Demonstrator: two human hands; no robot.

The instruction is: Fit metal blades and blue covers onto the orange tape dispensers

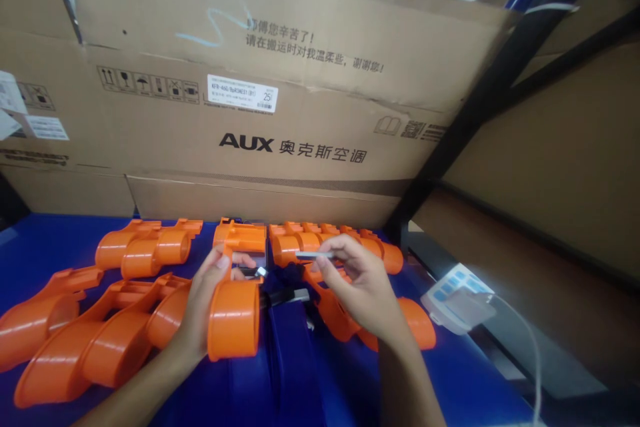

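Observation:
My left hand (204, 290) is closed around the upright handle of an orange plastic ring-shaped part (234, 320), whose wide round end faces down toward me. Between the thumb and fingers of my right hand (363, 277) is a thin, flat grey strip (307, 254), held level and pointing left. The strip and the orange part are apart. A small whitish piece (261, 271) shows just beyond my left fingertips; what it belongs to is unclear. Below the strip lies a dark item with a silvery end (300, 295).
Several more orange parts lie in rows at the left (117, 350), back left (173, 245) and back right (310, 240) of the blue surface (240, 393). A large cardboard box (175, 127) stands behind. At right are a white box with a cable (457, 300) and a black post (460, 127).

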